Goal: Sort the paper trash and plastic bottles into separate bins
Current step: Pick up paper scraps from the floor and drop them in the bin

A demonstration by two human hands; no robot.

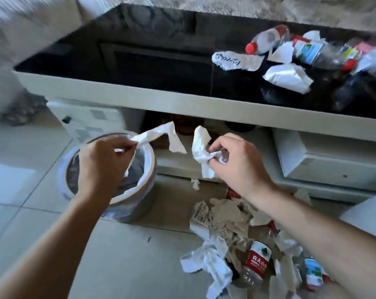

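Floor: pale tiles (31,180), with a low black-topped worktop (139,50) running across the far side.
Round bin: white-lined bin (149,167) stands on the floor under the worktop's near edge, at the left.
Left hand: left hand (98,162) hovers over the bin's mouth, grip pinched shut on a long white paper strip (159,132) that trails up and to the right, past the bin's rim.
Right hand: right hand (241,162) is held to the right of the bin, above the floor, grip clamped on a crumpled white paper wad (201,145).
Floor pile: torn paper scraps (221,225) lie heaped below the right forearm, mixed with a red-labelled plastic bottle (257,262) lying among them.
Worktop pile: at the far right of the worktop, a red-capped clear bottle (267,39) lies beside a written-on paper scrap (230,60), a folded white paper (288,77) and more bottles, blurred.
Second bin: cannot tell from this view.
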